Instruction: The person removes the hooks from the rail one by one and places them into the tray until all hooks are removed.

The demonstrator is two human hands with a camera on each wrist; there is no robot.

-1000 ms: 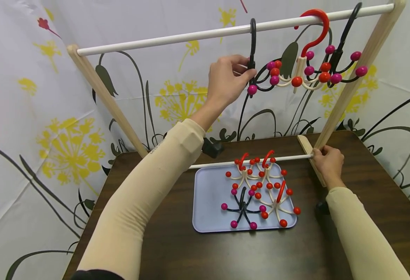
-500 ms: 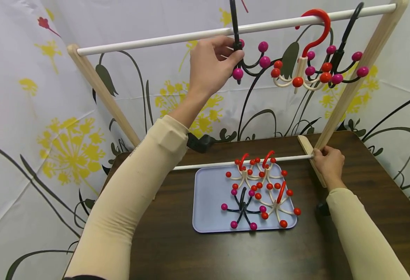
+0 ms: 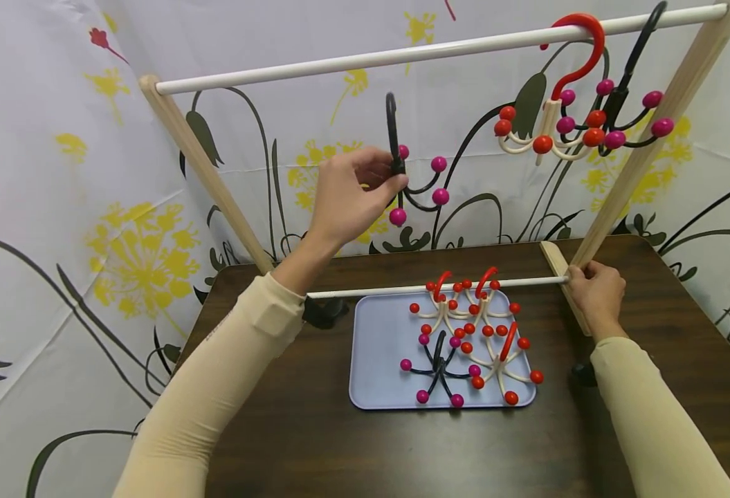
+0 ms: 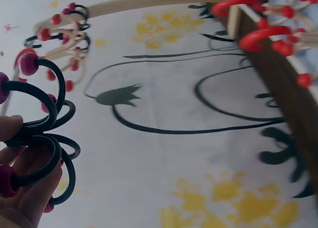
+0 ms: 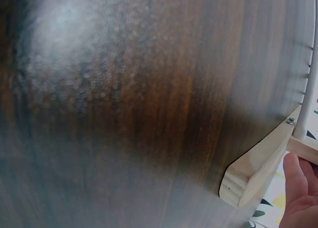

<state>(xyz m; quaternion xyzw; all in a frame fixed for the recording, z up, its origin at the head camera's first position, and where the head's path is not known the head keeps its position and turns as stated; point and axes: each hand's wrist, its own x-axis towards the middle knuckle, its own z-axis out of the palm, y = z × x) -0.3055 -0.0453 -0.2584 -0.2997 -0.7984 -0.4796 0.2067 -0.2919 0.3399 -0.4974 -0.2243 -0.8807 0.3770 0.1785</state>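
In the head view my left hand (image 3: 355, 197) pinches the stem of a black hook hanger (image 3: 392, 135) whose curved arms end in magenta balls. The hanger's hook is upright, below the white rail (image 3: 340, 66) and apart from it. Up close in the left wrist view, the black arms (image 4: 58, 89) fan out in front of my fingers. My right hand (image 3: 601, 297) grips the foot of the rack's right wooden post (image 3: 635, 162). At the rail's right end hang a cream hanger with a red hook (image 3: 591, 55) and red balls, and another black hanger (image 3: 616, 104).
On the dark table (image 3: 315, 436), a pale blue tray (image 3: 371, 380) holds a black hanger (image 3: 441, 366) and several cream ones with red hooks (image 3: 509, 342). A lower white bar (image 3: 340, 293) runs behind it. A patterned curtain (image 3: 41, 228) hangs at the back.
The black hanger in my left hand has come off the rail, moving left and up, then down below it. My right hand keeps its grip on the post. The view has shifted slightly.
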